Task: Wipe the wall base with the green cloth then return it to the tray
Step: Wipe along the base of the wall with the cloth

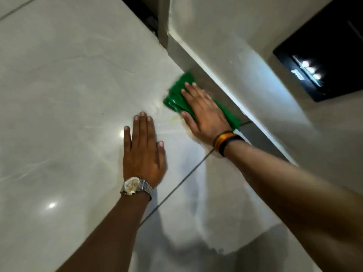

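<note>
The green cloth [176, 95] lies folded on the glossy floor, pushed up against the grey wall base [198, 75] that runs diagonally from upper middle to lower right. My right hand [204, 112] presses flat on top of the cloth, fingers spread, covering its middle; it looks motion-blurred. My left hand [144, 152], with a silver watch on the wrist, rests flat on the floor tile to the left of the cloth, holding nothing. No tray is in view.
Pale marble-look floor tiles [68, 95] fill the left and bottom, with a dark grout line [176, 185] running diagonally. The light wall [245, 46] rises at the right. A black glossy panel [324, 55] sits on the wall at upper right. A dark gap [145, 14] shows at top.
</note>
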{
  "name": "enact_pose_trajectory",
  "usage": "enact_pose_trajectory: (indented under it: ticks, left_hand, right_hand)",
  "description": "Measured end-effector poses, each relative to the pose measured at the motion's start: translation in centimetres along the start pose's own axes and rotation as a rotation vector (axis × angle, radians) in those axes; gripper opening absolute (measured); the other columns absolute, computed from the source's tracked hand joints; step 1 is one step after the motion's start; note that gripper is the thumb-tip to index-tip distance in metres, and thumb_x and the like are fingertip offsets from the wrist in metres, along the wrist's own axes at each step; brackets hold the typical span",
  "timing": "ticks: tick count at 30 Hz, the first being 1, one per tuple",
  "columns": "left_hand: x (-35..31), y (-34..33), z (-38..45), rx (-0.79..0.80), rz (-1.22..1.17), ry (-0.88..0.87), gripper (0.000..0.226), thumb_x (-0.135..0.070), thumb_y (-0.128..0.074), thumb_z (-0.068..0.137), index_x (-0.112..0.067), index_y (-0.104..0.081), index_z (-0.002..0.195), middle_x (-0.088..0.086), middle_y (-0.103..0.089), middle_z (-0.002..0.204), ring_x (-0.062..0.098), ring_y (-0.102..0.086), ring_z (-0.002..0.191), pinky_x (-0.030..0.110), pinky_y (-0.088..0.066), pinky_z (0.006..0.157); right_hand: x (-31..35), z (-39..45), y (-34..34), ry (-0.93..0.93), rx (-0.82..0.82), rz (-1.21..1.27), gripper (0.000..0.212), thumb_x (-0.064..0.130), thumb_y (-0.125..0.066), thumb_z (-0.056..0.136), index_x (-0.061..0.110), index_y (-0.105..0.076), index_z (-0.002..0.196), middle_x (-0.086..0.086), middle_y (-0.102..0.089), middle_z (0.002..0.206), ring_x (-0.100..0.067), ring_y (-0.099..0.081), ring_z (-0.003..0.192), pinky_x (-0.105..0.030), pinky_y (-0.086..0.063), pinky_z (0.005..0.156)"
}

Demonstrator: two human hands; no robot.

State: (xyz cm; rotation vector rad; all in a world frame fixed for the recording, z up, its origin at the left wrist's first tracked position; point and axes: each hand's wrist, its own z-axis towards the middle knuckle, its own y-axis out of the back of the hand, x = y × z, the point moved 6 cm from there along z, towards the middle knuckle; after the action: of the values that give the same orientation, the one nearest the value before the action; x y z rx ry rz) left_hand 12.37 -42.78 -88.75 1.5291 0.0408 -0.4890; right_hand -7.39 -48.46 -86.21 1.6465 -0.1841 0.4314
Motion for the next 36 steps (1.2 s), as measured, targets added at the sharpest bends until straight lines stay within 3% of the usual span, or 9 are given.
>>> enact_pose_trajectory:
  ticks: [3,5,8,12,16,20,27,31,36]
  left_hand:
    - [0.3,0.1,0.2,0.019,-0.002,0.012,0.071,-0.030,-0.036,0.106,-0.001,-0.020,0.169,0.017,-0.018,0.180,0.031,-0.013,0.169,0.057,-0.010,0.137]
    - [0.0,0.2,0.1,0.038,-0.002,0.007,0.071,-0.030,-0.036,0.106,-0.001,-0.020,0.170,0.017,-0.017,0.180,0.030,-0.013,0.169,0.058,-0.011,0.136]
    - [0.2,0.1,0.1,0.037,0.009,0.001,0.071,-0.030,-0.035,0.107,-0.001,-0.020,0.170,0.017,-0.018,0.180,0.031,-0.014,0.169,0.059,-0.013,0.136]
    - [0.4,-0.1,0.1,0.063,0.019,-0.005,0.071,-0.031,-0.034,0.107,-0.002,-0.019,0.170,0.016,-0.016,0.181,0.029,-0.012,0.169,0.058,-0.009,0.136]
    - [-0.4,1.0,0.0,0.160,-0.003,0.022,0.070,-0.031,-0.035,0.109,-0.002,-0.017,0.170,0.015,-0.013,0.181,0.030,-0.011,0.169,0.061,-0.008,0.136]
    - [-0.5,3.4,-1.8,0.427,-0.054,0.030,0.079,-0.038,-0.023,0.102,-0.006,-0.004,0.172,0.013,0.002,0.182,0.031,0.001,0.170,0.058,0.000,0.136]
    - [-8.6,21.3,-7.3,0.321,-0.146,-0.094,0.073,-0.034,-0.027,0.109,-0.007,0.000,0.171,0.013,0.009,0.181,0.028,0.009,0.168,0.046,0.003,0.138]
    - [-12.2,34.7,-7.4,0.283,-0.103,-0.078,0.071,-0.033,-0.029,0.111,-0.006,-0.001,0.171,0.013,0.009,0.180,0.031,0.008,0.168,0.044,0.006,0.136]
    - [-17.3,53.3,-6.0,0.261,-0.070,-0.115,0.071,-0.033,-0.028,0.114,-0.005,0.005,0.171,0.017,0.014,0.180,0.032,0.012,0.168,0.041,0.016,0.134]
  right_hand:
    - [2.6,7.5,-0.4,-0.018,0.000,0.003,0.057,0.038,-0.037,0.109,0.013,-0.033,0.160,-0.007,-0.025,0.171,-0.023,-0.017,0.160,-0.046,-0.017,0.131]
    - [2.8,7.9,-0.6,-0.044,-0.008,0.003,0.053,0.031,-0.038,0.110,0.013,-0.033,0.160,-0.007,-0.026,0.171,-0.023,-0.017,0.160,-0.045,-0.015,0.132]
    - [1.7,3.7,-0.6,-0.103,-0.050,0.009,0.053,0.008,-0.043,0.106,0.013,-0.037,0.158,-0.007,-0.030,0.169,-0.023,-0.020,0.160,-0.046,-0.017,0.132]
    - [0.2,-3.6,-0.7,-0.286,-0.116,-0.025,0.074,-0.021,-0.043,0.085,0.006,-0.042,0.154,-0.012,-0.036,0.166,-0.029,-0.028,0.157,-0.048,-0.021,0.130]
    - [-0.5,-11.1,1.4,-0.448,-0.047,-0.012,0.075,-0.026,-0.041,0.082,0.001,-0.045,0.152,-0.017,-0.039,0.163,-0.034,-0.034,0.154,-0.041,-0.025,0.129]
    - [0.5,-16.1,5.3,-0.533,0.006,0.000,0.070,-0.022,-0.048,0.084,0.002,-0.049,0.149,-0.017,-0.046,0.159,-0.035,-0.043,0.147,-0.034,-0.028,0.126]
    - [13.1,-20.4,18.2,-0.489,-0.126,0.043,0.069,-0.027,-0.053,0.080,-0.003,-0.054,0.144,-0.022,-0.055,0.149,-0.040,-0.053,0.139,-0.045,-0.036,0.119]
    - [21.3,-20.6,30.2,-0.458,-0.239,0.072,0.062,-0.023,-0.061,0.086,-0.005,-0.053,0.144,-0.024,-0.056,0.148,-0.040,-0.054,0.139,-0.053,-0.045,0.115]
    - [30.5,-21.0,47.9,-0.457,-0.265,0.070,0.061,-0.022,-0.048,0.092,-0.002,-0.046,0.150,-0.019,-0.047,0.157,-0.036,-0.042,0.149,-0.046,-0.037,0.124]
